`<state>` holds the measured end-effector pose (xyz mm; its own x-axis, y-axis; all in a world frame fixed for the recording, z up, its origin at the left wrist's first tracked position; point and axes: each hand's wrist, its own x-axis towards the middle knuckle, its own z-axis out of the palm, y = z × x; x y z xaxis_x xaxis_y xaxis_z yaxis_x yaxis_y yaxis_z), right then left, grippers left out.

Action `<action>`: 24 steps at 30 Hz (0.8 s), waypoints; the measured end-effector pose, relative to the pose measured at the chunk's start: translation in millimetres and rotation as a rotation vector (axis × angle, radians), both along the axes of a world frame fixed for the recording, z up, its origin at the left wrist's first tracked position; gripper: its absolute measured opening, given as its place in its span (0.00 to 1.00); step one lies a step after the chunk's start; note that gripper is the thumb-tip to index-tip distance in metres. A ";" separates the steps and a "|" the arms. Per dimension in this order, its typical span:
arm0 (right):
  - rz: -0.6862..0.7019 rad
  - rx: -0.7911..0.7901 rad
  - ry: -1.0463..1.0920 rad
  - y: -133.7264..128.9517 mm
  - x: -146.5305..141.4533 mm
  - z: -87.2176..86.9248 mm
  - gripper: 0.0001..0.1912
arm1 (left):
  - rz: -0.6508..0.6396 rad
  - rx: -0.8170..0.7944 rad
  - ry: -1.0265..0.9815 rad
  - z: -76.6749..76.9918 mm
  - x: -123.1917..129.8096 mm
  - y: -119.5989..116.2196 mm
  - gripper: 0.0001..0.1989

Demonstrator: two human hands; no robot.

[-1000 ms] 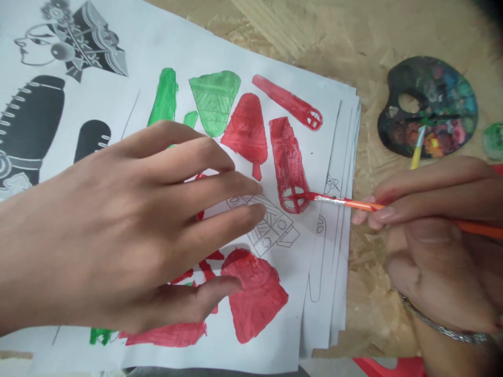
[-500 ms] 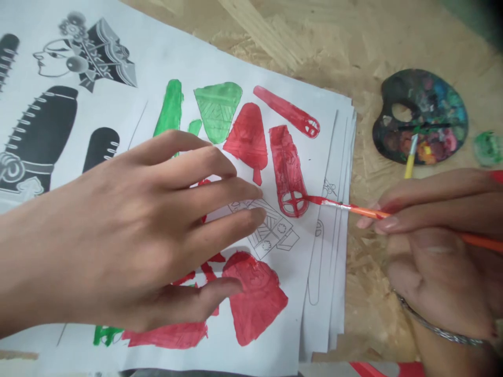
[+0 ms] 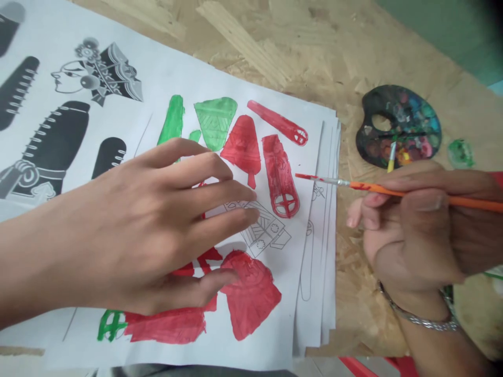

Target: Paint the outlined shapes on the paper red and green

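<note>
My left hand (image 3: 168, 225) lies palm down on a sheet of paper (image 3: 271, 309), fingers spread, covering part of its drawings. Between thumb and fingers, my right hand (image 3: 416, 220) holds an orange-handled paintbrush (image 3: 369, 187), its bristles red. The tip hovers just right of a red-painted strip (image 3: 280, 170) with a wheel-like end. Around it are a red fan-like shape (image 3: 244, 142), a green one (image 3: 216, 120) and a large red figure (image 3: 251, 293). An outlined, unpainted pattern (image 3: 267, 230) shows past my left fingertips.
A dark paint palette (image 3: 404, 112) with mixed colours lies on the wood-chip board (image 3: 314, 57). A yellow-handled brush (image 3: 392, 157) rests on it, partly hidden by my right hand. Beside it is a small green-smeared pot (image 3: 460, 153). Black-and-white printed figures (image 3: 58, 141) fill the left.
My right hand has lifted the brush from the wheel-like end of the red strip, and the tip now sits higher beside it. My left hand stays on the paper. The view has shifted slightly.
</note>
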<state>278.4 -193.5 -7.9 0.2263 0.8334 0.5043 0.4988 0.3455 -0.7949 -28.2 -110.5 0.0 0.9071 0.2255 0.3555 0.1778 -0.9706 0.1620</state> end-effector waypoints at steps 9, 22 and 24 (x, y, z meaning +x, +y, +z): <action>0.185 -0.095 0.227 -0.2 0.3 2.6 0.08 | -0.058 0.086 -0.022 4.6 0.6 12.8 0.19; 0.279 -0.093 0.305 -8.0 -7.1 1.3 0.06 | -0.093 0.103 -0.013 8.6 0.8 18.8 0.16; 0.277 -0.107 0.276 -11.0 -6.1 2.9 0.06 | -0.043 0.093 -0.029 9.4 3.3 18.1 0.17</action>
<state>272.3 -204.5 -5.0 0.1010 0.9262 0.3633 0.1611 0.3451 -0.9246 -24.9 -92.3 9.4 0.9043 0.1510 0.3993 0.1320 -0.9884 0.0749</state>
